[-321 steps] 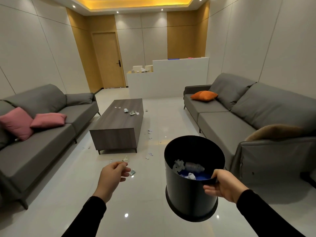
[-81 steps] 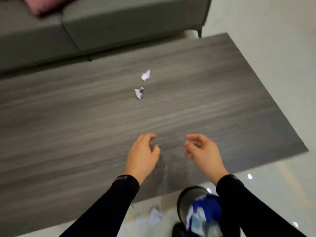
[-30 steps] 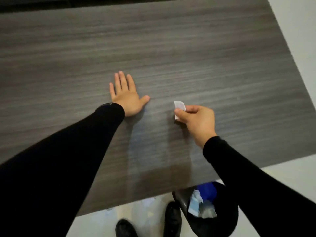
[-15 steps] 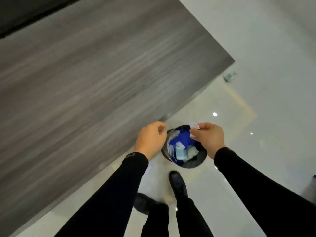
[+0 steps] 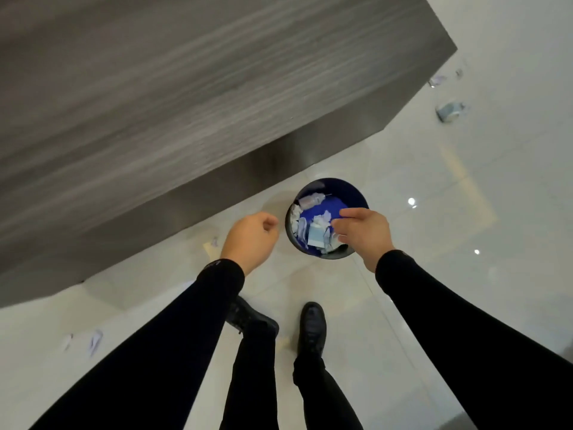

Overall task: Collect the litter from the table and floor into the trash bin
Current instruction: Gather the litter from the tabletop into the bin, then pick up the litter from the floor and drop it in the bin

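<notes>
The black trash bin (image 5: 310, 252) with a blue liner stands on the floor just off the grey wooden table (image 5: 186, 103). Crumpled white paper scraps (image 5: 316, 234) and a clear bottle (image 5: 311, 200) lie inside it. My right hand (image 5: 362, 235) hovers over the bin's right half with its fingers apart and nothing visible in them. My left hand (image 5: 251, 240) is just left of the bin, above the floor, loosely curled with nothing visible in it.
Litter lies on the glossy white floor: a crumpled piece (image 5: 451, 110) and smaller bits (image 5: 437, 80) past the table's right corner, and scraps (image 5: 94, 338) at lower left. My black shoes (image 5: 313, 324) stand just behind the bin.
My right hand carried a white scrap from the table to above the bin; the scrap is no longer in its fingers. My left hand left the tabletop and came beside the bin.
</notes>
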Available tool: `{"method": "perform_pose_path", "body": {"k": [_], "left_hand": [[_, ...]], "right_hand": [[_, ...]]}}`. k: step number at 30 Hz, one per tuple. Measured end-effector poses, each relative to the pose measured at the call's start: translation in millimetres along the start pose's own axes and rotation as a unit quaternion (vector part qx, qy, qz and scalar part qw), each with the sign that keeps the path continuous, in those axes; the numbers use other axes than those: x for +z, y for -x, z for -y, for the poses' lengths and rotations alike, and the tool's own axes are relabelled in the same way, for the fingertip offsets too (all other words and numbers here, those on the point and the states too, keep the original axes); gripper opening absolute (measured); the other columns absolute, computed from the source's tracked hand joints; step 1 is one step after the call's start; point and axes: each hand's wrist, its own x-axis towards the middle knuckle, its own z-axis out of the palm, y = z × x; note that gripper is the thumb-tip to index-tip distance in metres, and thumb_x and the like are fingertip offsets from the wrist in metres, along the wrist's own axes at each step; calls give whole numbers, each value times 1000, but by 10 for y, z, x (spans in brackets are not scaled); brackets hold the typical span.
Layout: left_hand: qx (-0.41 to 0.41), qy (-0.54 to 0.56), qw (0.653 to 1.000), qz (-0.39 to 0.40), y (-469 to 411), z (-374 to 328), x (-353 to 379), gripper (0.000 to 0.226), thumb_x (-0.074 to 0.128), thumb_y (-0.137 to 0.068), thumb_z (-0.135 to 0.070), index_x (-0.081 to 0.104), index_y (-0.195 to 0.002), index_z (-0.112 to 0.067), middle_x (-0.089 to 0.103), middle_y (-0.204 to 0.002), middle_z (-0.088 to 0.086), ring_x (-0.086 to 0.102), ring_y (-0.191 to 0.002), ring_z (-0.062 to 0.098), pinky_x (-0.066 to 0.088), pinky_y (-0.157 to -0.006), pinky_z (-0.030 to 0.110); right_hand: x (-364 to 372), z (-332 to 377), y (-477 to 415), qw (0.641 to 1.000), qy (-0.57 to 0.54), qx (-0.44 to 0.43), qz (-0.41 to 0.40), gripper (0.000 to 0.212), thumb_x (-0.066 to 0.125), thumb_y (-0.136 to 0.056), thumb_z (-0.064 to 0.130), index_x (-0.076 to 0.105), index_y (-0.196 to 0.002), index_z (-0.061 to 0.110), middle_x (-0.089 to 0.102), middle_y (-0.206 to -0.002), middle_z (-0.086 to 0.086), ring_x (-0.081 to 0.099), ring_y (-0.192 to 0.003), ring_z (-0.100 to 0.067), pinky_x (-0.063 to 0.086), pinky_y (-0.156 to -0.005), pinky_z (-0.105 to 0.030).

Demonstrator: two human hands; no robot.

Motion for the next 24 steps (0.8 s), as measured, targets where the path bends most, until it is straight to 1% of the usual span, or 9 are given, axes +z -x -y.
{"method": "perform_pose_path", "body": {"k": [3, 5, 8, 9, 11, 15, 18, 22, 24], "left_hand": [[-22, 15, 998, -56, 232, 169, -235, 26, 52, -89, -19, 64, -111, -15, 69, -110, 4, 62, -99, 23, 49, -88, 34], [-56, 33, 991, -116, 408, 385, -464, 24, 52, -87, -19, 66, -107, -16, 70, -106, 3, 63, -95, 21, 47, -84, 29], [-126, 61, 971, -193, 697, 850, -820, 20, 52, -86, -17, 67, -99, -16, 71, -97, 6, 63, -93, 25, 49, -86, 33], [-150, 72, 964, -209, 794, 1025, -918, 19, 52, -85, -16, 67, -98, -16, 71, -95, 7, 64, -93, 26, 50, -87, 34], [-191, 88, 950, -231, 975, 1377, -1056, 19, 52, -86, -15, 67, -98, -14, 71, -96, 8, 63, -93, 26, 49, -85, 32], [-249, 97, 931, -250, 1239, 2006, -1092, 21, 51, -86, -13, 66, -100, -13, 70, -99, 7, 62, -89, 21, 42, -75, 26], [-279, 99, 922, -250, 1363, 2431, -1006, 23, 51, -85, -11, 67, -101, -13, 71, -101, 7, 61, -87, 20, 42, -75, 25], [-297, 89, 923, -228, 1481, 3025, -832, 26, 50, -86, -8, 67, -106, -12, 66, -120, 11, 59, -107, 24, 39, -81, 23], [-295, 92, 929, -203, 1502, 3345, -735, 26, 49, -86, -8, 67, -105, -12, 68, -114, 11, 61, -103, 26, 43, -80, 25]], "right_hand": [[244, 87, 207, 995, 56, -32, 73, 25, 63, -83, 4, 63, -108, 4, 65, -84, -8, 64, -80, -22, 56, -79, -29], [454, 131, 322, 987, 108, -65, 100, 30, 63, -82, 5, 64, -111, 1, 67, -87, -11, 65, -85, -26, 55, -87, -35], [825, 141, 467, 973, 154, -102, 140, 30, 63, -82, 3, 63, -112, -1, 64, -91, -13, 61, -76, -23, 53, -77, -32], [961, 124, 510, 969, 163, -107, 153, 30, 64, -81, 2, 62, -111, -1, 64, -93, -14, 61, -78, -24, 53, -79, -33], [1246, 56, 594, 962, 174, -105, 181, 28, 64, -80, 2, 62, -109, -1, 65, -97, -17, 62, -88, -28, 52, -91, -43], [1780, -222, 761, 946, 205, -93, 233, 23, 65, -79, 4, 63, -102, 6, 63, -87, -11, 62, -82, -25, 53, -91, -45], [2139, -533, 844, 936, 235, -92, 245, 25, 62, -80, 5, 63, -105, 5, 62, -89, -11, 62, -82, -25, 53, -91, -46], [2555, -945, 926, 933, 256, -80, 239, 23, 61, -79, 3, 63, -102, 8, 62, -75, -6, 60, -79, -23, 52, -90, -45], [2752, -1151, 945, 933, 258, -84, 236, 22, 61, -79, 2, 64, -101, 6, 63, -76, -9, 59, -78, -23, 51, -88, -46]]}}
